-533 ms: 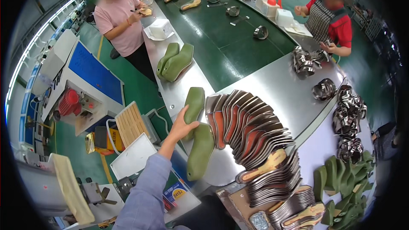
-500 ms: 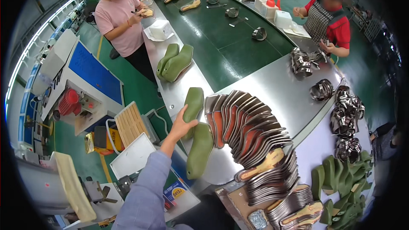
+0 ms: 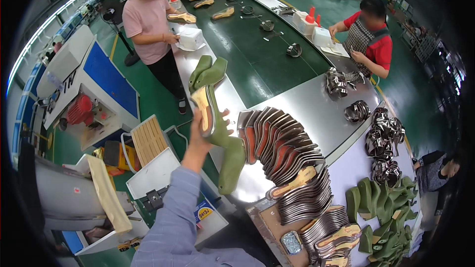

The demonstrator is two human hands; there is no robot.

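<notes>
My left hand (image 3: 197, 141) is wrapped round a green shoe last (image 3: 220, 127), lifted and turned so that its sole side shows. A tan insole with a dark edge (image 3: 204, 110) lies against that sole. Just below, another green last (image 3: 231, 165) rests at the bench edge. Two more green lasts (image 3: 212, 73) sit farther up the metal bench. Right of my hand, dark-edged insoles with reddish faces (image 3: 282, 141) stand fanned in a long curved row. My right hand is out of sight.
A green conveyor belt (image 3: 277, 66) carries insoles and shiny straps. Co-workers stand on both sides, one in pink (image 3: 148, 24), one in an apron (image 3: 366, 37). Green lasts (image 3: 383, 202) and metallic straps (image 3: 383, 133) crowd the right table. A wooden-slatted stool (image 3: 148, 141) stands left.
My left hand has picked up the last from the bench and turned it, bringing the insole side into sight. The pink-clad co-worker's hands have lowered towards the white box. The whole view has shifted slightly.
</notes>
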